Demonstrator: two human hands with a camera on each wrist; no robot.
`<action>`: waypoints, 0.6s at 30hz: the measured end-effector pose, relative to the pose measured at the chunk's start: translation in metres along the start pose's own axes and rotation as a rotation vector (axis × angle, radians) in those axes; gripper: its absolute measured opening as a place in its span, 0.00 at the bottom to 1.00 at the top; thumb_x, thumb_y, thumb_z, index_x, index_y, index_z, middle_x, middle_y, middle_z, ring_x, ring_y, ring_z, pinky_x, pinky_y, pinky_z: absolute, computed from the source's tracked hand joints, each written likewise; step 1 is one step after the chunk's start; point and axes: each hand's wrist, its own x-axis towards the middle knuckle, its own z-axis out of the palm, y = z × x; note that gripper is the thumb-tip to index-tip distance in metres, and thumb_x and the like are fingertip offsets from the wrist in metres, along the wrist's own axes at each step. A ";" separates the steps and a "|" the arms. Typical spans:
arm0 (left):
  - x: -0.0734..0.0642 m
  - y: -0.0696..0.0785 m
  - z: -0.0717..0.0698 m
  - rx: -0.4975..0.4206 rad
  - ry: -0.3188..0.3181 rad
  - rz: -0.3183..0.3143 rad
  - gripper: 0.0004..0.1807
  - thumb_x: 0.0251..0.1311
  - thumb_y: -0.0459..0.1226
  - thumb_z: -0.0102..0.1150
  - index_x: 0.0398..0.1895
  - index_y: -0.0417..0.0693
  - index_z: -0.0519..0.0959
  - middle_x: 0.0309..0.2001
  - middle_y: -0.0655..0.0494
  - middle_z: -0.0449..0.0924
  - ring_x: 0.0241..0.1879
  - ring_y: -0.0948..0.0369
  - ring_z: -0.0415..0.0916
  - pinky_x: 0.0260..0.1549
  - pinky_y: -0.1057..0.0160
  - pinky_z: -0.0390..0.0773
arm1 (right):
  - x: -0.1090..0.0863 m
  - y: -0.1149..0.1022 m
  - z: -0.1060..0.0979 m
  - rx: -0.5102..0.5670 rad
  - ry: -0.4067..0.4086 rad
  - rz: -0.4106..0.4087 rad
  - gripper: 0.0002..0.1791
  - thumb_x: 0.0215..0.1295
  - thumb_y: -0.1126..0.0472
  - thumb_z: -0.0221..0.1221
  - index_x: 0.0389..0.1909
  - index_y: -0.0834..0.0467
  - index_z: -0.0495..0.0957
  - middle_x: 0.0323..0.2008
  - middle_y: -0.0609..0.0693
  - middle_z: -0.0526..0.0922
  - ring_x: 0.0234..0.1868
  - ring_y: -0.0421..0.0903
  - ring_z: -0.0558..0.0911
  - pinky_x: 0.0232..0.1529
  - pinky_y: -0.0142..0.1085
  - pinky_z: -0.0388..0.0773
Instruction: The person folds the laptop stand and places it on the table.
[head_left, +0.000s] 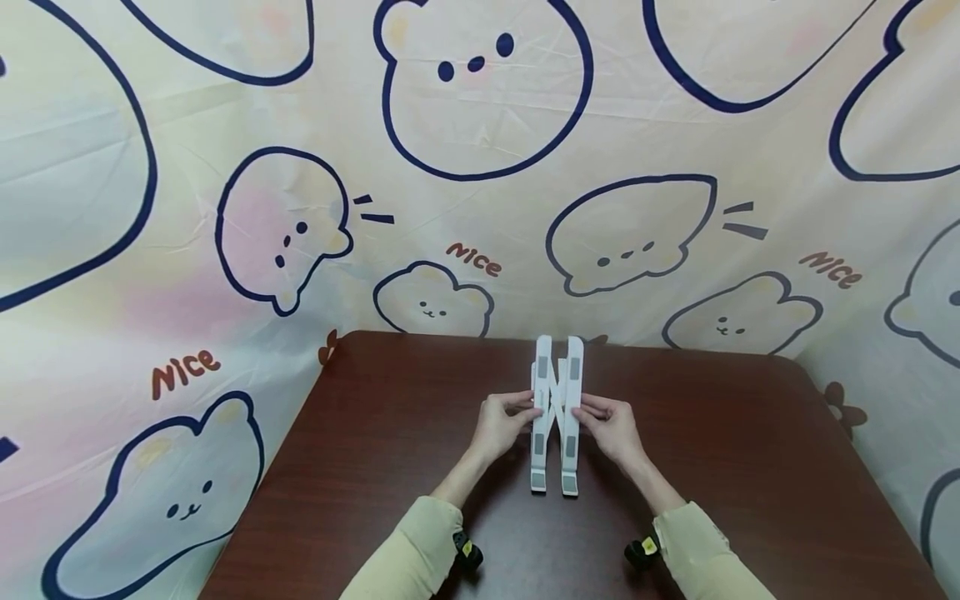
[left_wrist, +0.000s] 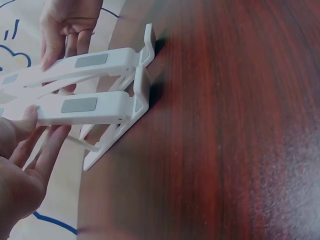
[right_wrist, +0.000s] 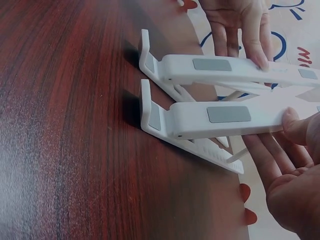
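Observation:
A white folding laptop stand (head_left: 572,417) with grey pads stands on the dark wooden table, its two long arms close together and joined by crossing struts. My left hand (head_left: 499,427) grips the left arm, thumb on top and fingers underneath. On the other side my right hand (head_left: 615,429) holds the right arm in the same way. In the left wrist view the stand's upper bar (left_wrist: 80,107) slopes above its base, with upturned lips at the front end. The right wrist view shows the grey pad (right_wrist: 229,114) and the toothed base strip under the bar.
The brown table (head_left: 420,367) has rounded far corners and a wood grain. Behind it and at both sides hangs a pale cloth (head_left: 517,217) with cartoon bear outlines. A black device with a yellow mark (head_left: 469,552) sits at the left wrist, another (head_left: 642,550) at the right.

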 end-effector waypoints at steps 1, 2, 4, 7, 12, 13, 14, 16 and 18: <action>0.000 0.000 0.001 0.000 -0.002 0.001 0.20 0.69 0.25 0.70 0.63 0.28 0.85 0.48 0.30 0.91 0.48 0.42 0.93 0.47 0.41 0.92 | 0.000 0.000 0.001 -0.009 0.002 -0.003 0.20 0.75 0.74 0.65 0.64 0.77 0.81 0.57 0.75 0.86 0.51 0.42 0.92 0.50 0.41 0.93; -0.001 0.000 0.001 -0.003 -0.003 0.002 0.20 0.69 0.25 0.70 0.63 0.28 0.85 0.48 0.30 0.91 0.48 0.42 0.93 0.48 0.41 0.92 | 0.000 -0.001 0.002 -0.020 0.003 -0.006 0.20 0.75 0.74 0.65 0.64 0.77 0.81 0.57 0.74 0.86 0.53 0.45 0.92 0.51 0.43 0.92; -0.001 0.001 0.003 -0.004 -0.007 0.007 0.20 0.69 0.25 0.70 0.63 0.28 0.84 0.48 0.29 0.91 0.48 0.42 0.93 0.48 0.40 0.92 | -0.001 -0.001 0.003 -0.037 0.001 -0.013 0.19 0.75 0.74 0.65 0.64 0.77 0.81 0.57 0.74 0.87 0.56 0.54 0.92 0.53 0.46 0.92; -0.002 0.002 0.006 -0.015 -0.011 0.005 0.20 0.69 0.25 0.70 0.63 0.28 0.84 0.49 0.29 0.91 0.48 0.42 0.93 0.49 0.38 0.91 | -0.002 -0.001 0.004 -0.047 0.002 -0.013 0.19 0.75 0.74 0.65 0.64 0.76 0.81 0.57 0.74 0.87 0.60 0.63 0.89 0.55 0.49 0.90; -0.002 0.000 0.010 -0.007 -0.012 0.010 0.20 0.70 0.26 0.70 0.63 0.29 0.85 0.50 0.29 0.91 0.47 0.45 0.93 0.48 0.39 0.92 | -0.003 0.000 0.005 -0.039 0.006 -0.017 0.19 0.75 0.74 0.65 0.64 0.76 0.81 0.57 0.74 0.87 0.60 0.62 0.90 0.53 0.43 0.91; -0.002 -0.001 0.011 -0.005 -0.012 0.010 0.20 0.70 0.26 0.70 0.63 0.30 0.85 0.50 0.30 0.91 0.47 0.46 0.93 0.48 0.40 0.92 | -0.004 0.000 0.005 -0.038 0.008 -0.018 0.19 0.75 0.74 0.65 0.64 0.76 0.81 0.57 0.74 0.87 0.60 0.60 0.90 0.53 0.42 0.92; -0.001 -0.001 0.011 0.000 -0.012 0.013 0.20 0.70 0.26 0.70 0.64 0.30 0.85 0.50 0.30 0.91 0.48 0.46 0.93 0.48 0.40 0.92 | -0.004 0.000 0.005 -0.040 0.008 -0.024 0.19 0.75 0.74 0.65 0.63 0.76 0.81 0.57 0.74 0.87 0.59 0.60 0.90 0.52 0.41 0.92; -0.001 -0.001 0.012 0.008 -0.009 0.017 0.20 0.70 0.26 0.70 0.63 0.30 0.85 0.50 0.31 0.91 0.48 0.47 0.93 0.47 0.42 0.93 | -0.005 0.000 0.005 -0.033 0.008 -0.030 0.19 0.75 0.74 0.65 0.63 0.76 0.82 0.57 0.74 0.87 0.59 0.60 0.90 0.51 0.41 0.92; -0.001 -0.001 0.012 0.015 -0.005 0.015 0.20 0.70 0.26 0.70 0.63 0.30 0.85 0.49 0.31 0.92 0.48 0.46 0.93 0.46 0.44 0.93 | -0.006 -0.001 0.005 -0.031 0.003 -0.045 0.19 0.75 0.74 0.65 0.63 0.77 0.81 0.57 0.75 0.87 0.60 0.63 0.90 0.51 0.43 0.92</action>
